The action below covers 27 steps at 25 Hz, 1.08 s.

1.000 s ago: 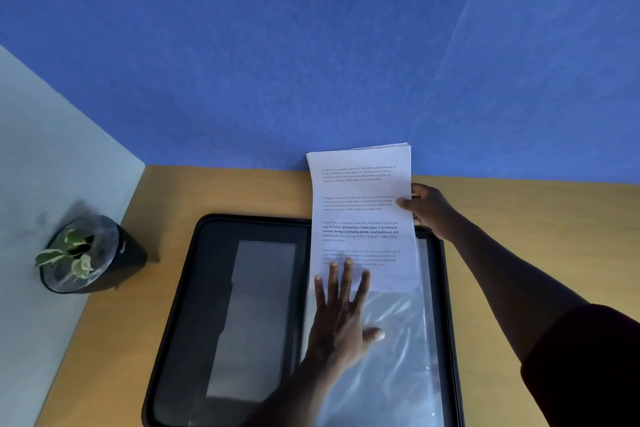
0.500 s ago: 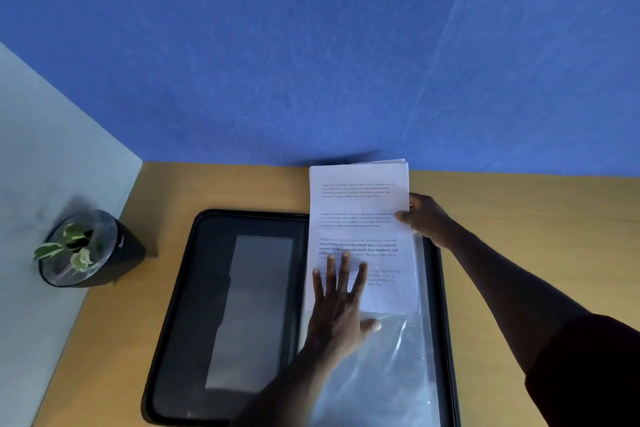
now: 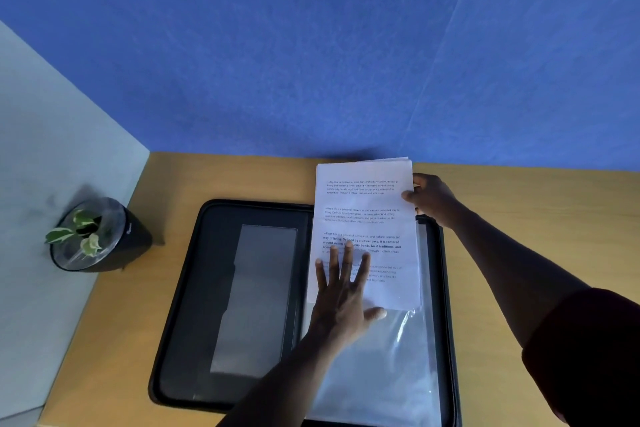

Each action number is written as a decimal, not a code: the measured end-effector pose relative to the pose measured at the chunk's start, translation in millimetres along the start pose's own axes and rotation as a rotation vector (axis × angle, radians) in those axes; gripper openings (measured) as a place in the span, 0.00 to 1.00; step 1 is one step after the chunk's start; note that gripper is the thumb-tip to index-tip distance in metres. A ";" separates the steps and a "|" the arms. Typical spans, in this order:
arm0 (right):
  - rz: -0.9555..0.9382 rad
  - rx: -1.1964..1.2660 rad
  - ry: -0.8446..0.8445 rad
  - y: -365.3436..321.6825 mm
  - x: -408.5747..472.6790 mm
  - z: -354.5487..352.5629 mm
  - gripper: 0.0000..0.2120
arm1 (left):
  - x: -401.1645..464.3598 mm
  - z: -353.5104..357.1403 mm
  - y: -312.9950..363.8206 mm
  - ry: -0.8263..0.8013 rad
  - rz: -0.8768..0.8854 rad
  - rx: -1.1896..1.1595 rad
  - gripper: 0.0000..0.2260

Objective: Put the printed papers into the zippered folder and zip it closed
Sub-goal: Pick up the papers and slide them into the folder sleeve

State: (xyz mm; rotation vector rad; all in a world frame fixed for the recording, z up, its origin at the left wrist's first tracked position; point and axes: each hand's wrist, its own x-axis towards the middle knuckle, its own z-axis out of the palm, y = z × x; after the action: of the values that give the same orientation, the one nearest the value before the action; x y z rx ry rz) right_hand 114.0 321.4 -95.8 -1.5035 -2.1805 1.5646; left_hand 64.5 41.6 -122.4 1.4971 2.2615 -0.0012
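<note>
The black zippered folder (image 3: 194,305) lies open flat on the wooden desk. Its right half holds a clear plastic sleeve (image 3: 388,367). A stack of white printed papers (image 3: 367,204) is partway inside that sleeve, with its top part sticking out past the folder's far edge. My right hand (image 3: 433,199) pinches the stack's right edge near the top. My left hand (image 3: 344,291) lies flat with fingers spread on the sleeve over the lower part of the papers.
A small black pot with a green and white plant (image 3: 93,236) stands at the desk's left edge, by a pale side panel. A blue wall rises right behind the desk (image 3: 536,218). The folder's left half carries a grey pocket (image 3: 256,295).
The papers have slid further down into the clear sleeve, toward me. My right hand came along with them. My left hand has stayed pressed flat on the sleeve.
</note>
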 end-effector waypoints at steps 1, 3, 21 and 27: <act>-0.001 0.001 -0.014 2.7 -1.6 -0.7 0.14 | 0.5 0.6 0.7 0.005 -0.003 -0.001 0.47; 0.001 0.011 -0.056 9.0 -6.1 -1.1 0.14 | 1.3 1.8 1.6 0.007 -0.008 0.003 0.47; -0.078 -0.163 0.006 -5.1 7.7 -7.0 0.07 | 2.4 1.0 4.7 0.015 -0.017 -0.021 0.46; -0.069 -0.245 -0.117 9.0 0.5 -7.6 0.02 | 2.5 0.9 6.4 0.016 -0.018 -0.026 0.46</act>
State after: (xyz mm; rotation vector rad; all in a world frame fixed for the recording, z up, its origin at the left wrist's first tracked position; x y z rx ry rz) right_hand 123.8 327.1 -99.2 -1.4088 -2.5404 1.4429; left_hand 69.6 46.3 -122.6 1.4688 2.2788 0.0345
